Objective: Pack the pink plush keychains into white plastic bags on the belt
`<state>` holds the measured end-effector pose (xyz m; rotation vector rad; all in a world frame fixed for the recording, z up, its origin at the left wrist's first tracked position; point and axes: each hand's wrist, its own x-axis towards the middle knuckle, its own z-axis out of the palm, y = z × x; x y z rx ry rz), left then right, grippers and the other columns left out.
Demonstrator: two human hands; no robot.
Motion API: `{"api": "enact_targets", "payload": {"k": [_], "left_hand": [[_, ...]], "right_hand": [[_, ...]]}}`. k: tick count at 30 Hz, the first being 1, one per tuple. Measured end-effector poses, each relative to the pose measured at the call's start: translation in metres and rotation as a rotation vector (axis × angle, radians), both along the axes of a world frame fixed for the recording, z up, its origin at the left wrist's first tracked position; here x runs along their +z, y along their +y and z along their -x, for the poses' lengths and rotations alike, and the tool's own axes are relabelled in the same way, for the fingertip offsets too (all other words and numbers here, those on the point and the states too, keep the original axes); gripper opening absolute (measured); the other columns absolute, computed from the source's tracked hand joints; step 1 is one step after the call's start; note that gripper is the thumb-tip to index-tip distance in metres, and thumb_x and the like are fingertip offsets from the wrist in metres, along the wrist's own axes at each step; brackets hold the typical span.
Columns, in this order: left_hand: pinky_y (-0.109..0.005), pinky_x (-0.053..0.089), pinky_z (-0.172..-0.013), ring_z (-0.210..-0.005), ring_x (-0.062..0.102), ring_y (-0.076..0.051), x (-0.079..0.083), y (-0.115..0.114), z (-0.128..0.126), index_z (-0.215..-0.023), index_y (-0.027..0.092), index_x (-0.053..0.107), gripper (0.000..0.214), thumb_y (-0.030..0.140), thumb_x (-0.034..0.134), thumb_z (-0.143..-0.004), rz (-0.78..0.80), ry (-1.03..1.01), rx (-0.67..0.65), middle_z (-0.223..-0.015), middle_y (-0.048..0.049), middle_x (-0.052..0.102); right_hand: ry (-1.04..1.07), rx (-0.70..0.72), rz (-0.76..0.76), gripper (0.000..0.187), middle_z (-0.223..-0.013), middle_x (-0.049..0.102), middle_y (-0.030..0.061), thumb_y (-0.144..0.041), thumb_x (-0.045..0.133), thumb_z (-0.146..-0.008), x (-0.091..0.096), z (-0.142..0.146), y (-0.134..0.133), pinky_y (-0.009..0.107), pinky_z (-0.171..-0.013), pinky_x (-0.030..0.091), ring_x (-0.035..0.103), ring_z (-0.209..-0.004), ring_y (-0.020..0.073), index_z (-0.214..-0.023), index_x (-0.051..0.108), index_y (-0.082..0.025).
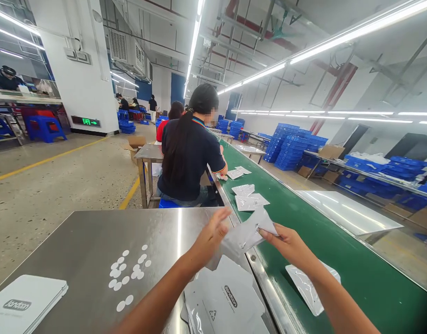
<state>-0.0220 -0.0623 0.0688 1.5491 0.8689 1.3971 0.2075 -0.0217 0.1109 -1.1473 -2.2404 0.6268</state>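
R hand (285, 242): I'm pinching wht pouch (250, 230) by its R edge, thumb vs fingers | L hand (210, 235): I'm holding it spread, blurred, just beside pouch's L end; can't tell if touching | pouch loc: hanging above where metal tbl (84, 234) is meeting grn belt (298, 215) | printed pkgs (220, 299) lying below, wht discs (125, 280) lying farther L on tbl

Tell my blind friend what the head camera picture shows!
A person's right hand grips a pale bag at a green belt, with the open left hand close by. More bags lie on the belt, and white discs dot the metal table.
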Motion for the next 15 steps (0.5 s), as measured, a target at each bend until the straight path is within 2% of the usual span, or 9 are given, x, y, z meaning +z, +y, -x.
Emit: {"api": "enact_targets", "payload": {"k": [2,4,8,10,13,15], "left_hand": [[-0.039,0.028,-0.103,-0.128,0.035,-0.024,-0.013,0.008,0.001,-0.133,0.02,0.033,0.055,0.05,0.036,-0.088,0.036,0.051,0.067,-0.138,-0.0112,0.041],[-0.042,0.028,-0.103,-0.125,0.038,-0.024,-0.029,0.015,0.001,-0.131,0.02,0.038,0.053,0.05,0.036,-0.087,0.103,0.141,0.078,-0.135,-0.0113,0.045],[-0.043,0.03,-0.102,-0.122,0.042,-0.026,-0.055,0.022,-0.004,-0.128,0.021,0.043,0.051,0.051,0.037,-0.087,0.166,0.254,0.056,-0.132,-0.0099,0.049],[-0.042,0.031,-0.102,-0.122,0.042,-0.026,-0.061,0.023,-0.005,-0.128,0.022,0.044,0.052,0.052,0.036,-0.086,0.203,0.289,0.049,-0.132,-0.0087,0.048],[-0.041,0.031,-0.101,-0.123,0.041,-0.025,-0.065,0.024,-0.005,-0.129,0.024,0.043,0.051,0.052,0.036,-0.086,0.241,0.331,0.058,-0.133,-0.006,0.047],[-0.04,0.031,-0.102,-0.123,0.041,-0.025,-0.064,0.023,-0.005,-0.128,0.026,0.043,0.049,0.051,0.036,-0.087,0.246,0.345,0.069,-0.134,-0.0043,0.047]], "right_hand": [[-0.084,-0.122,-0.003,0.035,-0.076,0.063,0.0014,-0.049,0.047,-0.081,-0.005,-0.027,0.015,0.027,-0.066,0.045,0.058,-0.072,0.0187,-0.074,0.066,-0.02],[-0.153,-0.218,0.047,0.037,-0.072,0.064,0.0005,-0.053,0.048,-0.078,-0.013,-0.061,0.033,0.027,-0.064,0.044,0.058,-0.069,0.0185,-0.072,0.065,-0.02],[-0.281,-0.334,0.293,0.043,-0.078,0.068,0.0045,-0.055,0.049,-0.074,-0.03,-0.136,0.074,0.029,-0.064,0.047,0.062,-0.075,0.0228,-0.087,0.066,-0.018],[-0.425,-0.457,0.27,0.047,-0.094,0.068,0.0086,-0.052,0.052,-0.073,-0.036,-0.162,0.099,0.032,-0.069,0.048,0.062,-0.084,0.0257,-0.102,0.063,-0.017],[-0.657,-0.668,0.098,0.051,-0.117,0.059,0.0119,-0.046,0.045,-0.079,-0.045,-0.172,0.141,0.038,-0.082,0.045,0.056,-0.102,0.029,-0.119,0.054,-0.016],[-0.726,-0.702,0.045,0.047,-0.122,0.055,0.012,-0.04,0.039,-0.084,-0.054,-0.162,0.17,0.04,-0.085,0.043,0.053,-0.107,0.0292,-0.122,0.052,-0.015]]}}
